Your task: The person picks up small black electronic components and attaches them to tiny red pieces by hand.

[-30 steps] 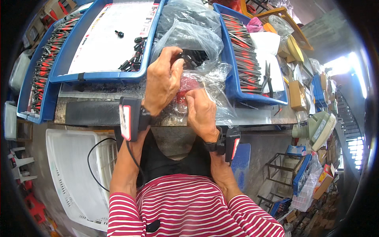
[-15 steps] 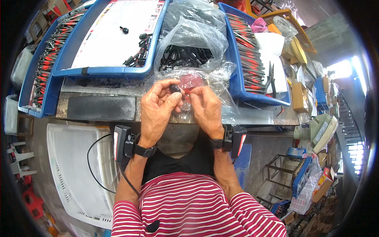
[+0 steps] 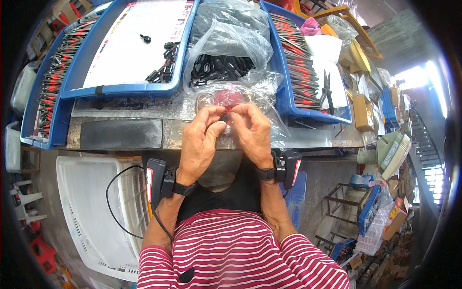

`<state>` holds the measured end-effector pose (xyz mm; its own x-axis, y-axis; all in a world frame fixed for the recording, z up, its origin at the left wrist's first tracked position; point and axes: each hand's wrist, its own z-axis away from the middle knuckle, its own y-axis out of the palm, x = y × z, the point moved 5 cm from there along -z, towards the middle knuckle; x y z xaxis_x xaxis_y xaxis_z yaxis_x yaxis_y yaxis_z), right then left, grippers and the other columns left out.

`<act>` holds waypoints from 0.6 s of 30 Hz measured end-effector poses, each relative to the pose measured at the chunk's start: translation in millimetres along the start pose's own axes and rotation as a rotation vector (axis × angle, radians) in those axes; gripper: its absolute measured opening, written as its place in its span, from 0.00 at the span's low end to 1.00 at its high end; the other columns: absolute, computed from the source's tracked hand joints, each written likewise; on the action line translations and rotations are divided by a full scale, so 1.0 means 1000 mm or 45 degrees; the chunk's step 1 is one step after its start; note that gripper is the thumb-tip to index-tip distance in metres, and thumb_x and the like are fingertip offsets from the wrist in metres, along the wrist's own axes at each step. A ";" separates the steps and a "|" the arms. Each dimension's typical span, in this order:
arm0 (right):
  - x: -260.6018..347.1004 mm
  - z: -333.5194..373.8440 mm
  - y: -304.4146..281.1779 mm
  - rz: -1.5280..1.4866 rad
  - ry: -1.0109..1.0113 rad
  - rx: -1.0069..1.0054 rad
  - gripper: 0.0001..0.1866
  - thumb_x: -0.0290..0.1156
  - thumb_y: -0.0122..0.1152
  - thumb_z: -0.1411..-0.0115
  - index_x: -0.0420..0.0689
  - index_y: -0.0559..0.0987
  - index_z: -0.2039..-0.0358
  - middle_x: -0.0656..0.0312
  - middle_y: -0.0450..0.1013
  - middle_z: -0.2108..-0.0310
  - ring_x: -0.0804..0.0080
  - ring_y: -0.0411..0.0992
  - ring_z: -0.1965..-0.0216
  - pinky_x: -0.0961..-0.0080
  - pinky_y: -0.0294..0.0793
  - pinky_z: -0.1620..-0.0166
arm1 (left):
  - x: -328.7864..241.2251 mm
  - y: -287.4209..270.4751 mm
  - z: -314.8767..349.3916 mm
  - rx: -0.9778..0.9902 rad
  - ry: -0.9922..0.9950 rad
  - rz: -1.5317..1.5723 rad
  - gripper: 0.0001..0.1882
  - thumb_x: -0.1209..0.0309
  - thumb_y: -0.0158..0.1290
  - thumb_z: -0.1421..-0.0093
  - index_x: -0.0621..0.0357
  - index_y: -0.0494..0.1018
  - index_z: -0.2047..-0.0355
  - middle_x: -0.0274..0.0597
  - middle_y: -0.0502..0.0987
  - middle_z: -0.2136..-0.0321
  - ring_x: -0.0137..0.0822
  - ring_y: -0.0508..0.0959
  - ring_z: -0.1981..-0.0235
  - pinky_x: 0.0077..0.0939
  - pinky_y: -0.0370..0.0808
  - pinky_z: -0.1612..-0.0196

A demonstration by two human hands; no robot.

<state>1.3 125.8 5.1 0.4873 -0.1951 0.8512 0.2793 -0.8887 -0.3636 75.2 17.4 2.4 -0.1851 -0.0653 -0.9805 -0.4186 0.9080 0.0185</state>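
Note:
Over the bench's front edge my two hands meet fingertip to fingertip. My left hand is closed on a small black plastic piece, mostly hidden by the fingers. In a pinch beside it, my right hand has its thumb and forefinger against the black piece's end, where a bit of red shows; what exactly it grips is too small to make out. Just beyond the fingertips lies a clear plastic bag with small red pieces. Behind that, an open clear bag holds many similar black pieces.
At the left, a blue tray holds a white sheet and loose black pieces. Blue trays of red-and-black slender tools stand at both sides; black-handled pliers lie in the right one. A white plastic crate sits below left.
My left hand has moved right with the black piece, bringing it up to my right hand's fingertips. My right hand has stayed nearly in place.

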 end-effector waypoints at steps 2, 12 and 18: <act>0.007 0.000 -0.002 -0.050 0.007 0.020 0.03 0.19 0.55 0.49 0.36 0.72 0.72 0.65 0.66 0.79 0.85 0.60 0.83 0.86 0.60 0.80 | -0.003 -0.001 0.000 0.014 -0.068 0.090 0.11 0.75 0.46 0.42 0.63 0.68 0.58 0.33 0.72 0.70 0.19 0.69 0.70 0.11 0.66 0.65; 0.023 0.005 -0.003 -0.200 0.164 0.082 0.02 0.22 0.54 0.46 0.38 0.72 0.71 0.71 0.65 0.80 0.90 0.60 0.81 0.91 0.58 0.80 | -0.014 -0.012 0.003 -0.075 -0.112 0.567 0.11 0.77 0.47 0.43 0.62 0.61 0.60 0.46 0.74 0.65 0.26 0.72 0.63 0.16 0.68 0.61; 0.020 0.014 0.004 -0.436 0.412 0.181 0.03 0.22 0.52 0.45 0.37 0.71 0.69 0.70 0.66 0.82 0.90 0.61 0.83 0.92 0.60 0.81 | -0.011 -0.012 0.007 -0.143 -0.035 0.766 0.11 0.77 0.48 0.44 0.61 0.61 0.60 0.50 0.73 0.64 0.28 0.72 0.65 0.20 0.70 0.62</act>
<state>23.4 124.2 15.4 0.0723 -0.0402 0.9966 0.4996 -0.8633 -0.0711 88.1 10.1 12.1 -0.3960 0.4572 -0.7963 -0.3394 0.7329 0.5896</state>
